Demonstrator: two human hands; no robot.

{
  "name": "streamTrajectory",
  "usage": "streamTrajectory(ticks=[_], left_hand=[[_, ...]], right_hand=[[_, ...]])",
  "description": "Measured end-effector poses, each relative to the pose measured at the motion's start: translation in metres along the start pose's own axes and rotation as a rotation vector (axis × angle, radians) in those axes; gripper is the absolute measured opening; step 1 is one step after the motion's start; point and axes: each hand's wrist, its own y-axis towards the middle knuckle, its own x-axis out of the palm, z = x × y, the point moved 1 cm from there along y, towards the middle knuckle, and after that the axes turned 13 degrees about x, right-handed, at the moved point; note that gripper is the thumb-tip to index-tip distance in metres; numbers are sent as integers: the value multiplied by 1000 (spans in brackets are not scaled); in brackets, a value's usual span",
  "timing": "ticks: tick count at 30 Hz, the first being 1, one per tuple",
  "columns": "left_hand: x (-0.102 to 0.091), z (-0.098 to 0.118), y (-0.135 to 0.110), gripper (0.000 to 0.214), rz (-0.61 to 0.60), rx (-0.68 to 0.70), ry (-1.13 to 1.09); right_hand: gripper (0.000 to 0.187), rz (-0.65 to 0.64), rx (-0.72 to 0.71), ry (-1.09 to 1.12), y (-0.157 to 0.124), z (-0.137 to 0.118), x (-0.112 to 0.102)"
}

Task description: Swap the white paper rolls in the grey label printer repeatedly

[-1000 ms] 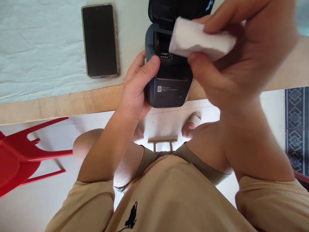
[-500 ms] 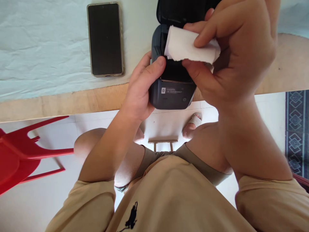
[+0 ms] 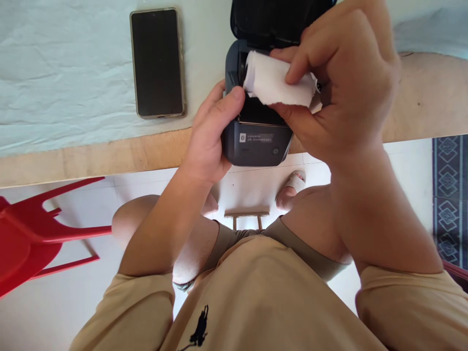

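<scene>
A small dark grey label printer [image 3: 256, 141] sits at the near edge of the wooden table [image 3: 91, 156], its black lid [image 3: 270, 19] flipped up at the back. My left hand [image 3: 208, 141] wraps round the printer's left side, thumb on its top edge. My right hand [image 3: 340, 92] pinches a white paper roll [image 3: 274, 83] between thumb and fingers, holding it crosswise right over the printer's open bay. The bay itself is mostly hidden behind the roll.
A black phone [image 3: 157, 61] lies face up on a pale blue cloth [image 3: 54, 73] to the printer's left. A red plastic chair [image 3: 32, 234] stands on the white floor at the left. A patterned rug [image 3: 449, 190] shows at the right edge.
My right hand has brought the paper roll down and to the left, from above the printer to the mouth of its open bay. My left hand has kept its hold.
</scene>
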Motion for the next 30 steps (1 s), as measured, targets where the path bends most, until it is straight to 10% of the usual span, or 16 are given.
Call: streamTrajectory(ticks=[22, 30], left_hand=[[0, 0, 2, 19, 24, 9, 15], [-7, 2, 1, 19, -12, -7, 86]], right_hand=[[27, -92, -186, -131, -13, 1, -6], [22, 0, 46, -33, -15, -6, -8]])
